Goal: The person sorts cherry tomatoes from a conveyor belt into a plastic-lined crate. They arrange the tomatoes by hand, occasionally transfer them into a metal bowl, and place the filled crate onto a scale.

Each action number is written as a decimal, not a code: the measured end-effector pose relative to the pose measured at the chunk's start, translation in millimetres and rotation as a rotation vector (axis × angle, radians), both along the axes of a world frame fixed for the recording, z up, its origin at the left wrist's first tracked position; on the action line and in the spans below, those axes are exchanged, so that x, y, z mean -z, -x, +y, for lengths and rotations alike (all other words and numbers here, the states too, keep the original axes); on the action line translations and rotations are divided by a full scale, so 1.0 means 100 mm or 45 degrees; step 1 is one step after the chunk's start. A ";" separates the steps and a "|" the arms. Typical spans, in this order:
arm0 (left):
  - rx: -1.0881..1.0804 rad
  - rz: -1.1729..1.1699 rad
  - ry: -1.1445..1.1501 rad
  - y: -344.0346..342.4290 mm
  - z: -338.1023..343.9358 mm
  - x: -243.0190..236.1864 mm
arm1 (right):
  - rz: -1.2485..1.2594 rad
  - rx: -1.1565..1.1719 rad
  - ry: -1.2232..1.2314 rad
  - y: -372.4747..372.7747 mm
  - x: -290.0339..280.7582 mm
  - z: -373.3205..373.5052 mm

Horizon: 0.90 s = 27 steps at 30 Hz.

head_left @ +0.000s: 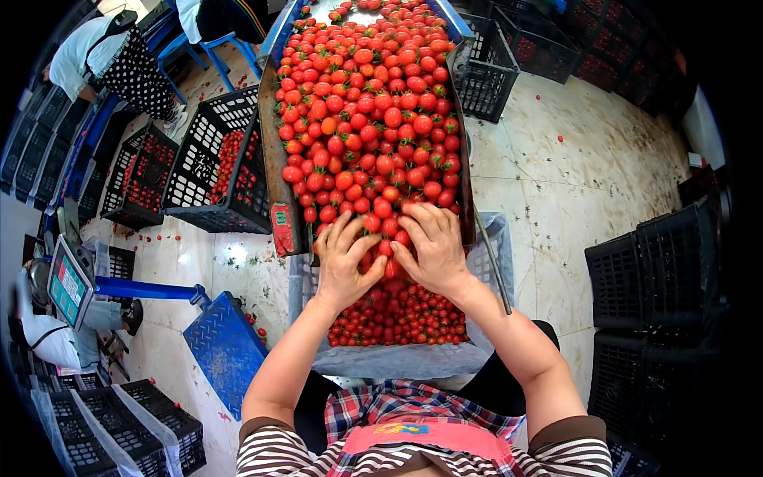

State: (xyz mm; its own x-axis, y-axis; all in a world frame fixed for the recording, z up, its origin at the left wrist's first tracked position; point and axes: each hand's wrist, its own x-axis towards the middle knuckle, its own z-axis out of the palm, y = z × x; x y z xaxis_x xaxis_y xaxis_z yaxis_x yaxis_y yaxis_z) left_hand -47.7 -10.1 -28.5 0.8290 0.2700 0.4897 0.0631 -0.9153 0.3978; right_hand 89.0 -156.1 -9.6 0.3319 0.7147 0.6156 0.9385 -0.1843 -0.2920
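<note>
A sloping chute (270,151) with metal sides and a blue upper rim is heaped with red cherry tomatoes (373,111), several with green stems. At its lower lip my left hand (343,258) rests on the tomatoes, fingers spread. My right hand (433,248) lies beside it, fingers also spread over the tomatoes. A few tomatoes sit in the gap between my hands. Below the lip stands a crate lined with pale plastic film (381,362), holding many more cherry tomatoes (397,318). My wrists and forearms pass over this crate.
Left of the chute stand black crates (230,199) part-filled with tomatoes. A blue platform scale (226,342) with a display (69,282) is nearer. More black crates (648,270) are stacked at right. A thin rod (494,266) slants beside my right forearm. Other people (119,60) work at left.
</note>
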 end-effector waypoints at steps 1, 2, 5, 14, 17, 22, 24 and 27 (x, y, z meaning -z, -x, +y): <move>0.034 -0.056 -0.076 0.00 -0.01 -0.06 | 0.054 -0.018 0.052 0.00 0.04 -0.02; -0.029 -0.140 -0.089 -0.01 0.01 -0.03 | 0.042 -0.033 0.056 0.00 0.05 -0.02; -0.341 -0.319 -0.042 -0.10 0.08 -0.11 | 0.014 0.069 -0.060 0.04 -0.09 0.03; 0.040 -0.120 -0.131 -0.05 -0.10 -0.07 | -0.004 0.012 -0.084 -0.01 -0.02 -0.01; -0.041 -0.278 -0.112 0.01 0.02 -0.11 | 0.035 0.190 -0.043 -0.02 -0.08 0.04; -0.307 0.037 -0.246 -0.15 0.09 -0.18 | 0.068 -0.038 -0.039 -0.01 0.02 0.01; -0.195 -0.038 -0.178 -0.13 -0.04 -0.12 | 0.073 0.039 -0.187 -0.02 0.01 0.06; -0.015 -0.174 -0.117 -0.04 -0.04 -0.08 | -0.036 0.049 0.041 -0.02 -0.07 0.03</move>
State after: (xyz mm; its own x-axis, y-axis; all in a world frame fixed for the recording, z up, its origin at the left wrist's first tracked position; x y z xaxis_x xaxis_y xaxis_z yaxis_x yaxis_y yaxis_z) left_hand -44.1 -13.6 -20.7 0.7498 0.2280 0.6212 0.0250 -0.9479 0.3177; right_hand 91.1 -152.7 -3.1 0.3420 0.7213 0.6023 0.9384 -0.2290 -0.2586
